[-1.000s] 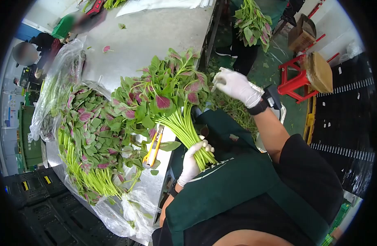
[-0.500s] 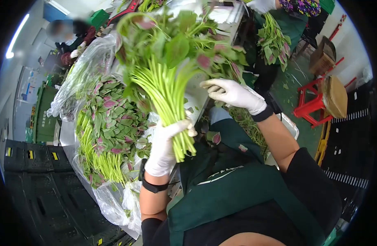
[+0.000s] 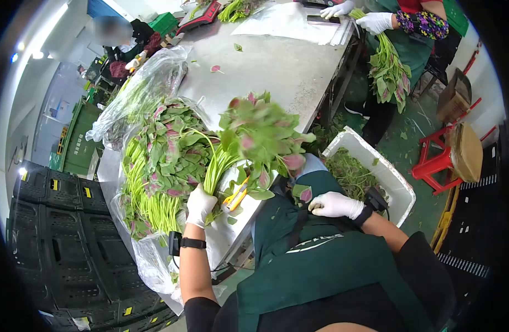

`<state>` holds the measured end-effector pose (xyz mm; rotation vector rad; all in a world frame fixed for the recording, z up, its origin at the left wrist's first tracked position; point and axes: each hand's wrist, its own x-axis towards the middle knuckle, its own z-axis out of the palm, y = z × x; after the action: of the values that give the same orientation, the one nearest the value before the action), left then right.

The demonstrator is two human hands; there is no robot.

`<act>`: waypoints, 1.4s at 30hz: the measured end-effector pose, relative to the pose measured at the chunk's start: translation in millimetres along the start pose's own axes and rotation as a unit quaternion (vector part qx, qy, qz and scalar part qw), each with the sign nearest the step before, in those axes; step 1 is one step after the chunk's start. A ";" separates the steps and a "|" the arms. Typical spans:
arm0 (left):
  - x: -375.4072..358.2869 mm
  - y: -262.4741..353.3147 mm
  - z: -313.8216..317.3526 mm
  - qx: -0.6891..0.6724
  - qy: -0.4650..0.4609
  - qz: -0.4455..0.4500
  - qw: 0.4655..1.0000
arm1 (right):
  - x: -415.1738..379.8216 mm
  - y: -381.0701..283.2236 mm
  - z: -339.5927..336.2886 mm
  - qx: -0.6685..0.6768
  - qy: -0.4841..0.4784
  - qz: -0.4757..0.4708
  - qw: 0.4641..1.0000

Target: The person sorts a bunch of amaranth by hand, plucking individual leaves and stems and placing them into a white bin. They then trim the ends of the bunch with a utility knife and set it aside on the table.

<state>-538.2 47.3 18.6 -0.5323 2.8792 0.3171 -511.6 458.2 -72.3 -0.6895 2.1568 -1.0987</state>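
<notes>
By the table (image 3: 265, 66), tub (image 3: 391, 180) holds greens (image 3: 348, 172); left hand (image 3: 201, 206) grips bunch (image 3: 243, 143).

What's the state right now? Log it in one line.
left hand: gripping leafy bunch by stems | right hand: over apron, grip unclear | yellow knife: on table | white bin: holds greens

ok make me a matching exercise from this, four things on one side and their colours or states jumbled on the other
Column one
1. left hand
2. cutter knife
3. bin
4. stool

Column two
A. white, with loose greenery inside
B. red, with a brownish top
C. closed around green stems
D. mostly yellow

Pairs: 1-C, 2-D, 3-A, 4-B
</notes>
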 end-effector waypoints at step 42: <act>-6.6 -8.3 25.7 0.015 0.095 0.004 0.995 | 127.6 -91.5 -93.1 -0.314 0.361 -0.214 0.851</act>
<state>-525.1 48.2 -5.9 -0.5750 3.0638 0.2350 -649.0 372.0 11.4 -1.2446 3.1933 -0.9340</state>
